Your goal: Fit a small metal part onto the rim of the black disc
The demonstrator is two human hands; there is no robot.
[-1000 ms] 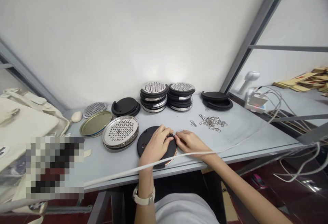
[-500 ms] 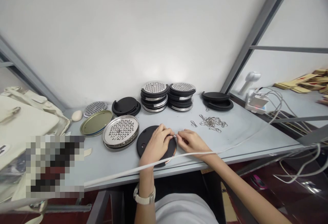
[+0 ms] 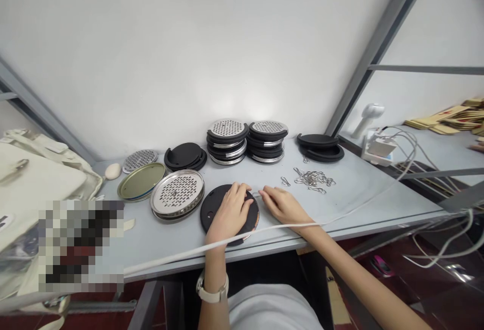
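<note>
A round black disc [image 3: 214,200] with a small hole lies on the table, a metal rim edge showing at its right side. On top of it rests my left hand [image 3: 233,204], fingers stretched over the surface and thumb apart. At the disc's upper right edge is a small silver wire clip [image 3: 256,194], partly hidden by fingertips. My right hand [image 3: 283,206] pinches the clip's outer end, closed and just right of the disc. Several similar wire clips [image 3: 313,179] lie in a loose pile farther right.
Two stacks of black rings and perforated metal plates [image 3: 228,129] stand against the wall. Left are a perforated plate [image 3: 177,193], a gold lid [image 3: 142,181] and black rings [image 3: 184,156]; more black rings [image 3: 320,147] sit right. A white cable [image 3: 272,227] crosses before my wrists.
My left fingertips have drawn back from the clip and lie flatter on the disc. My right hand stays near the disc's edge, with more of the clip showing.
</note>
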